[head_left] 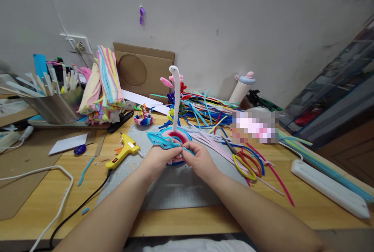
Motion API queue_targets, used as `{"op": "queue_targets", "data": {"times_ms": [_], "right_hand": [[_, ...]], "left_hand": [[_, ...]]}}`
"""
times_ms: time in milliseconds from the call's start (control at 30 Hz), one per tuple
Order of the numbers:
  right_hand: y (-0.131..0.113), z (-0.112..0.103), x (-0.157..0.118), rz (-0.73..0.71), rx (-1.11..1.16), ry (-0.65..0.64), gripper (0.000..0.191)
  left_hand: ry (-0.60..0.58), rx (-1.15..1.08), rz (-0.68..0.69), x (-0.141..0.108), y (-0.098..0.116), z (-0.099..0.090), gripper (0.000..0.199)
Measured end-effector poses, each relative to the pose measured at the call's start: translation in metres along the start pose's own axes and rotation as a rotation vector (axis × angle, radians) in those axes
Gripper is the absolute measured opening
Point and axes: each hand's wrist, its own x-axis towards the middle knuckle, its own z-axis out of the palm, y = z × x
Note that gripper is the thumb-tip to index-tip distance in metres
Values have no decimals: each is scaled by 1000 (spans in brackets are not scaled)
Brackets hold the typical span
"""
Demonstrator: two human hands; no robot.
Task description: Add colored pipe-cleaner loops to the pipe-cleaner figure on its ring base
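Grips, two, both pinched on looped blue strands (159, 139)

Left grip (163, 157): fingers nearly closed, holding the strands by their near end; loops stick out to the left. Right grip (198, 160): thumb and finger closed on the same strands, fingertips by the left grip's. Strand count unclear, overlapped.

Just beyond and partly behind the hands: one coiled disc (165, 132), blue outside, pink and red within, on one grey mat (166, 199). One white stem (177, 103) stands upright at its far side, top bent over.

Worktop (163, 222), left: one yellow glue gun (124, 151), nozzle over the mat's left edge; one blue round case (80, 149); one white card (70, 143); two loose blue bits, one long (86, 171), one short (85, 211). Beyond them, two pastel bundles (110, 76) beside one metal holder (60, 107).

Right: scissors (244, 168), yellow and orange loops, lying across loose strands past the mat's edge; one power strip (330, 189); one bottle (242, 88) tilted near the wall.

Open room: bare mat between the forearms, bare wood to the front edge. Far side crowded, strands too many to count.
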Motion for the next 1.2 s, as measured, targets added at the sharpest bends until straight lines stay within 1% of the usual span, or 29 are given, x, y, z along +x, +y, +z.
{"op": "queue_targets", "data": {"times_ms": [133,233,300,400,500,567,633,700,767,867,933,1033,1100,1133,1200], "right_hand": [[0,1,-1,-26,1,47,10],[-1,0,-1,-36,-17,75,13],[-3,-1,-1,-35,-32,57,13],[-2,-2,0,-47,-44,-24,15],[1,-4,2,-63,-91,-34,18],[3,-5,3,-49,-100,-59,20],[3,-6,3,-32,-83,-108,20],[2,-6,3,-30,-68,-120,19],[2,-6,3,-26,-74,-102,19],[1,-6,4,10,-92,-50,19],[0,-6,5,52,-94,-9,21],[0,-8,6,85,-68,23,22],[-1,-8,6,64,-45,35,21],[-1,-8,6,46,-34,45,21],[-2,-8,6,15,-21,71,19]], "left_hand": [[-22,-85,-15,0,-2,4,25],[-15,-84,9,1,-5,4,21],[11,-29,34,2,-6,3,19],[46,89,38,3,-5,-1,20],[80,197,19,4,-3,-4,19],[103,248,10,4,-2,-5,20],[82,249,-7,5,-2,-7,22],[23,192,-34,5,-2,-8,24],[-21,124,-61,5,-1,-9,25],[-25,99,-92,5,0,-8,26],[-15,161,-60,4,1,-7,27],[23,365,99,2,2,-4,25],[60,487,195,1,2,-3,24],[69,511,217,1,2,-4,24],[80,467,229,3,5,-7,23]]}}
